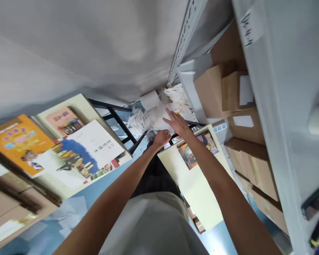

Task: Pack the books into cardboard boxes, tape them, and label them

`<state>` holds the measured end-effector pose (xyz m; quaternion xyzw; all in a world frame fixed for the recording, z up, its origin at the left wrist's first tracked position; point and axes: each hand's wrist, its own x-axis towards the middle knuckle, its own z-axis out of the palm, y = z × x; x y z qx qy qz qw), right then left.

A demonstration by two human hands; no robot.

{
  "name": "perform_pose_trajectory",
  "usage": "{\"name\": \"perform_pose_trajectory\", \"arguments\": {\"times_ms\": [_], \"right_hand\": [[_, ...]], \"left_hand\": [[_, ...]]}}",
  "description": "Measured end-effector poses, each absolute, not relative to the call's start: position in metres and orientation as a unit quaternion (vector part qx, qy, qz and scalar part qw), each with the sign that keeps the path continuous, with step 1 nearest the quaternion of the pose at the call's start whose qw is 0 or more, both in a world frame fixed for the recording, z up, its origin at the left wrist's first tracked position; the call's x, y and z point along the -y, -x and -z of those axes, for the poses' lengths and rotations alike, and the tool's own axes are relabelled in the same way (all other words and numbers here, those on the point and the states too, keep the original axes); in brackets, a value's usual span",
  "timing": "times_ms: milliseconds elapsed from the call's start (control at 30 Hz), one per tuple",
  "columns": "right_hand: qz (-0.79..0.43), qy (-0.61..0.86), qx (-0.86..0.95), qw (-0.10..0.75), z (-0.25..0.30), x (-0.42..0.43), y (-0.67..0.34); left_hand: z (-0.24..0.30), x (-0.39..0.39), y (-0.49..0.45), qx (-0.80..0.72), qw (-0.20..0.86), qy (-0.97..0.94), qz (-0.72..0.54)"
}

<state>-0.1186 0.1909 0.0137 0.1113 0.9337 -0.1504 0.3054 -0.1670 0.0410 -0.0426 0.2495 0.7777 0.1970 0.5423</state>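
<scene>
My left hand (162, 137) is closed, fingers curled in; what it holds, if anything, I cannot make out. Close beside it, my right hand (177, 123) has its fingers spread and holds nothing I can see. Beyond both hands lies a heap of white paper scraps (138, 121) and strips, with a larger white sheet (150, 100) at its back. Under my right forearm is a pale table (199, 187) bearing a dark illustrated booklet (188, 156). The right hand is just past this table's far edge.
On the left, another pale table (95, 112) holds a blue-and-white picture sheet (95, 145) and an orange book (18, 141). Cardboard boxes (5, 209) stand at lower left. A grey metal shelf (268, 106) with several cardboard boxes (236, 92) fills the right side. A grey wall (82, 42) rises ahead.
</scene>
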Motion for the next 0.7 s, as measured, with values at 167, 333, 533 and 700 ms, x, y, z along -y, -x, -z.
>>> {"name": "perform_pose_trajectory", "arguments": {"times_ms": [167, 333, 533, 700], "right_hand": [[0.129, -0.134, -0.945, 0.268, -0.073, -0.189, 0.099], [0.126, -0.167, -0.96, 0.187, -0.127, -0.189, 0.077], [0.131, -0.175, -0.97, 0.108, -0.195, -0.176, 0.05], [0.123, -0.2, -0.97, 0.062, -0.262, -0.157, 0.027]], "left_hand": [[-0.013, -0.015, 0.167, -0.79, 0.488, -0.297, -0.223], [-0.075, 0.007, 0.182, -0.792, 0.447, -0.341, -0.238], [-0.146, 0.025, 0.205, -0.797, 0.353, -0.403, -0.279], [-0.202, 0.038, 0.214, -0.76, 0.283, -0.467, -0.353]]}}
